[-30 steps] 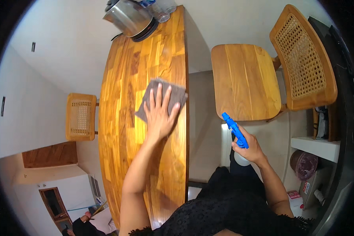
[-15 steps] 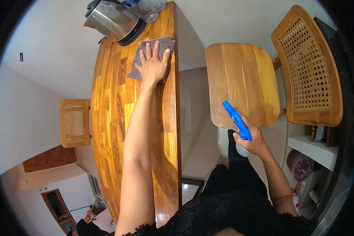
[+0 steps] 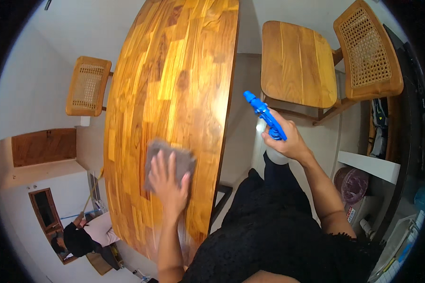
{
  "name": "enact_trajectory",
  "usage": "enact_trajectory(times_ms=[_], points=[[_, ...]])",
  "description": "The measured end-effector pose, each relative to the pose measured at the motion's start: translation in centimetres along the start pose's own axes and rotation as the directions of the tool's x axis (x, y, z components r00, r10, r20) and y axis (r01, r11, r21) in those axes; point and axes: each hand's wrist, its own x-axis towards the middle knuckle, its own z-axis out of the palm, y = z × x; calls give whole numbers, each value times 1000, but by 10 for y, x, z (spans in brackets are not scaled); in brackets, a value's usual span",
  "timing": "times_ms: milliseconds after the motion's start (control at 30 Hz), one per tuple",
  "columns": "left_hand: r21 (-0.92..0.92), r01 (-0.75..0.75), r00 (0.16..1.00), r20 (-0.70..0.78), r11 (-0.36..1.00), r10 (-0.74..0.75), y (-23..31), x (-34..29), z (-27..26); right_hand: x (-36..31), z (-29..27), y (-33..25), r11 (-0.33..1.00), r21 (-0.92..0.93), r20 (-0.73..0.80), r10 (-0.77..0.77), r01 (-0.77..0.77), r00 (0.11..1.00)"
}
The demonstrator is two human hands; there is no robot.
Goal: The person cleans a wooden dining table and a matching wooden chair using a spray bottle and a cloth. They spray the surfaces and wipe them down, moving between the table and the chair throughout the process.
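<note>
The grey rectangular cleaning cloth lies flat on the long glossy table of patchwork wood blocks, directly under the left hand. The palm and spread fingers press it down; the cloth's far edge shows beyond the fingertips. The hand is open and flat, gripping nothing.

The cloth sits just inside the table's near long edge, which runs to the right of the hand. Beyond the fingertips the tabletop stretches bare and wide. To the right of that edge lies a strip of pale floor, then a wooden chair with a woven cane back. A second cane-backed chair stands past the table's far side, left of the hand.

The left forearm rises from the lower edge, roughly straight, wrist level with the tabletop. The right hand hangs off the table above the floor, well apart from the cloth, fingers closed around a white spray bottle with a blue trigger head, nozzle pointing up and away toward the table.
</note>
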Motion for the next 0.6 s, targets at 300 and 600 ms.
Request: enact_trajectory(times_ms=[300,600], points=[[-29,898,439,-45,440,-898,-144,-317,10,-6,43,-11,999,25,134,-31,28,991],[53,744,668,-97,666,-738,-154,-134,17,16,8,11,999,47,35,26,-28,999]])
